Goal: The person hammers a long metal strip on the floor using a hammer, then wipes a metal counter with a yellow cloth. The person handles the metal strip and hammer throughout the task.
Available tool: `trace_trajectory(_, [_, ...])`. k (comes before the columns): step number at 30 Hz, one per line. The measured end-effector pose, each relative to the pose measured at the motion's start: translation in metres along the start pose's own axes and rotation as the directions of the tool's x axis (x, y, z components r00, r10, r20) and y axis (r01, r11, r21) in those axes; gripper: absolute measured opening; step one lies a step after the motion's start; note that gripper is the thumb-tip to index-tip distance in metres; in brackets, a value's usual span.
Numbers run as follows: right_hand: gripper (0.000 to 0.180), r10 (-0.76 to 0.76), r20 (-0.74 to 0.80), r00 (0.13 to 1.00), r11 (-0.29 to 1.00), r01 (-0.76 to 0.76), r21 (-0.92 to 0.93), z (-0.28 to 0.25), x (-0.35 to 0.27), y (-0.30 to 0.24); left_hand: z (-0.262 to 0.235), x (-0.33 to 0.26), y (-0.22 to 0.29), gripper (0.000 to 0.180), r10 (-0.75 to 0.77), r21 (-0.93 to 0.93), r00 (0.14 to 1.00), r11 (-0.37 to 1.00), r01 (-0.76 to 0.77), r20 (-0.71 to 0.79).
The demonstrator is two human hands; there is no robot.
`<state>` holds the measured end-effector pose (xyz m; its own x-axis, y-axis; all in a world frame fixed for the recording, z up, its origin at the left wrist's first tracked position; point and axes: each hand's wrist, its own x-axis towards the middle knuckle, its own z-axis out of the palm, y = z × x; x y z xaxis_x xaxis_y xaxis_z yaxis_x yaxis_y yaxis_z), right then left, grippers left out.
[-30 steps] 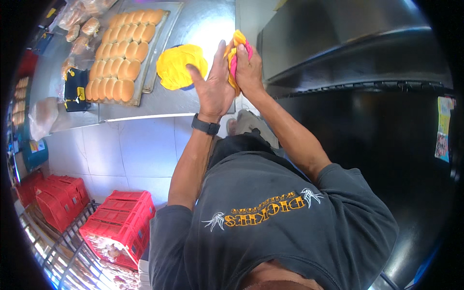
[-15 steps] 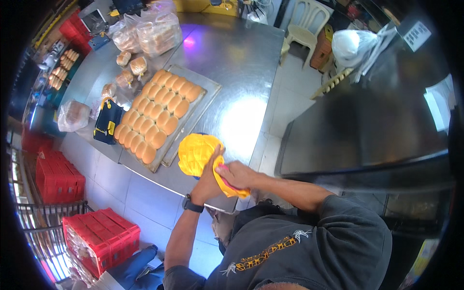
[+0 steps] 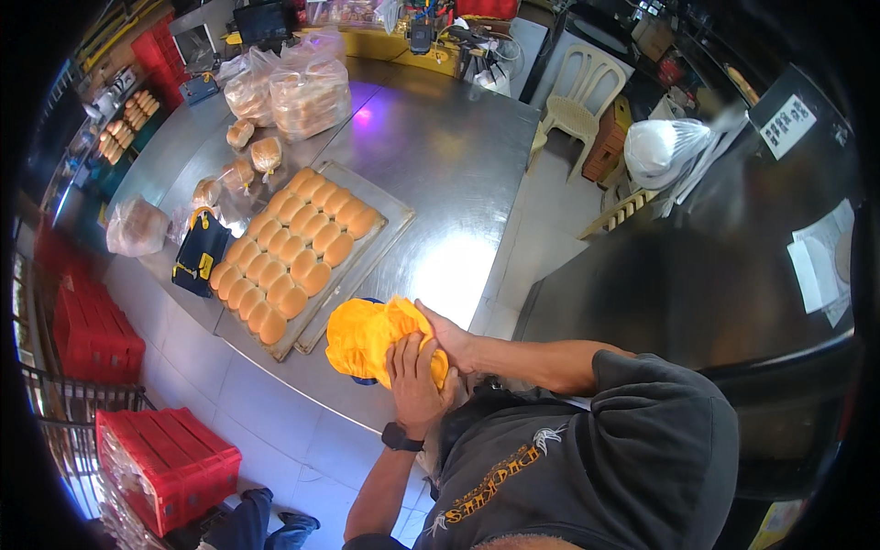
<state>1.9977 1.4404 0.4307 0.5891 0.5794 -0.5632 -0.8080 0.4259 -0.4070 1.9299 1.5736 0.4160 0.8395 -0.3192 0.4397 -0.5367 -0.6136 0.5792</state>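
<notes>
A bright yellow cloth [image 3: 362, 337] is bunched between my two hands above the near corner of the steel table. My left hand [image 3: 417, 380], a dark watch on its wrist, lies with its fingers curled over the cloth's near side. My right hand [image 3: 451, 341] grips the far side; its fingers are partly hidden by the folds. A bit of something dark blue [image 3: 365, 379] shows below the cloth, its kind hidden. Left of the cloth a metal tray [image 3: 291, 348] carries rows of golden bread rolls [image 3: 289, 243].
A second tray edge [image 3: 390, 234] juts from beneath the first. A black and yellow case [image 3: 200, 255] stands by the tray's left corner. Bagged bread [image 3: 310, 96] sits at the table's far side. Red crates [image 3: 170, 463] stand on the floor at left; a dark counter [image 3: 660, 275] is at right.
My left hand has turned over and moved up onto the cloth, which is more bunched now. The loose end that hung toward me is gathered in, and the pink patch is out of sight.
</notes>
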Motion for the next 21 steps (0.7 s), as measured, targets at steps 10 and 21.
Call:
trace_trajectory(10, [0.06, 0.217, 0.123, 0.968, 0.973, -0.205, -0.104, -0.079, 0.03, -0.075, 0.081, 0.069, -0.04, 0.045, -0.276, -0.012, 0.96, 0.961, 0.277, 0.04])
trace_trajectory(21, [0.053, 0.014, 0.391, 0.92, -0.079, 0.39, -0.917, -0.139, 0.043, -0.261, 0.178, 0.173, -0.058, 0.034, -0.529, -0.19, 0.843, 0.841, 0.507, -0.092])
